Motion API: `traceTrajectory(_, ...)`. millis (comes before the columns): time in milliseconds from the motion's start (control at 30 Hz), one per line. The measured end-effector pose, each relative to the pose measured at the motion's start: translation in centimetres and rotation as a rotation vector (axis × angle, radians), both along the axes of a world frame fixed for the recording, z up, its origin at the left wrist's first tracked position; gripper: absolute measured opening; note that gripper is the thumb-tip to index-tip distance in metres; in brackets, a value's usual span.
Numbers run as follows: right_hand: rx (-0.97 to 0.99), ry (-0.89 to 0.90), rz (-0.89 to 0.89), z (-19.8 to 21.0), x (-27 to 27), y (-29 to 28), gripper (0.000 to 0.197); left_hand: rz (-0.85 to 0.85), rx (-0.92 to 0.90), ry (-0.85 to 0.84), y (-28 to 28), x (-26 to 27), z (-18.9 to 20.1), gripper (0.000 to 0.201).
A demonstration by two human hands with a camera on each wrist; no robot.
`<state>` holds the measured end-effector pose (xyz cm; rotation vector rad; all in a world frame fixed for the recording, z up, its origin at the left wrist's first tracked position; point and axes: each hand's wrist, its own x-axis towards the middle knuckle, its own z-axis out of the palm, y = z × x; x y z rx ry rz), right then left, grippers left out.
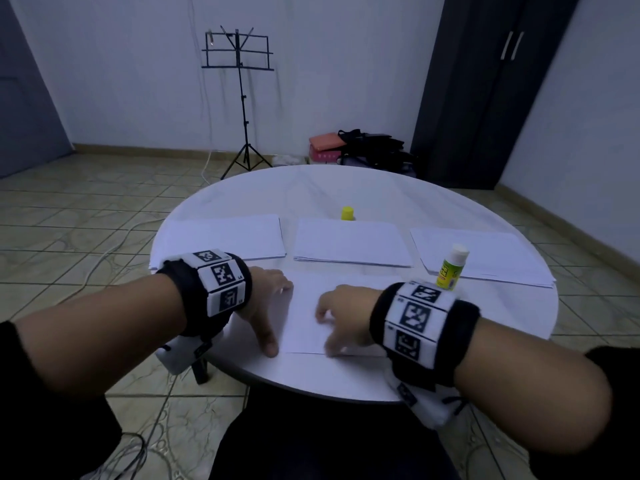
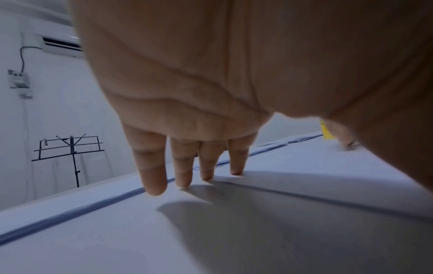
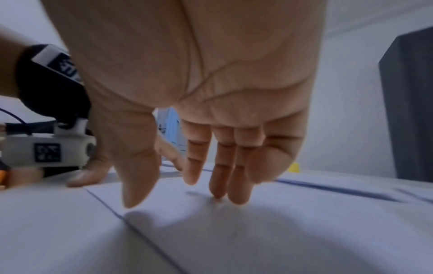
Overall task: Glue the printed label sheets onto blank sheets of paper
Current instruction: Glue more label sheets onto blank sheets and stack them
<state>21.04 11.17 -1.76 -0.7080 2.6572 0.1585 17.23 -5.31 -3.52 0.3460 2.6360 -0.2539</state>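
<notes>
Both hands lie flat, grip released: left hand (image 1: 266, 299) and right hand (image 1: 343, 317) press one sheet (image 1: 304, 317) at the worktop's (image 1: 346, 188) 6 o'clock edge. Uncapped glue stick (image 1: 450, 268) stands at 3 o'clock. Three stacks (image 1: 349, 242) wait behind; most gluing apparently remains.

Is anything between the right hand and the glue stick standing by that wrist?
Nothing visible. The glue stick stands upright just beyond the right hand, on the edge of the right paper stack, with only bare table and paper between.
</notes>
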Motion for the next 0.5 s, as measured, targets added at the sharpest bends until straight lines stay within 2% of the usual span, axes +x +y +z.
traceTrajectory(100,0.027,-0.039,0.083,-0.2,-0.3,-3.1,0.069,0.029,0.006,0.01,-0.1,0.4,-0.2,0.112)
traceTrajectory(200,0.046,-0.06,0.111,0.2,-1.2,-3.5,0.084,0.047,0.019,0.008,-0.4,0.7,-0.2,0.113)
traceTrajectory(333,0.072,-0.108,-0.003,0.3,-3.0,-0.6,0.1,0.055,0.019,-0.002,-0.7,0.7,-0.1,0.12)
traceTrajectory(500,0.036,-0.136,-0.129,0.0,-3.6,5.2,0.103,0.046,0.036,0.01,-0.8,0.9,0.0,0.117)
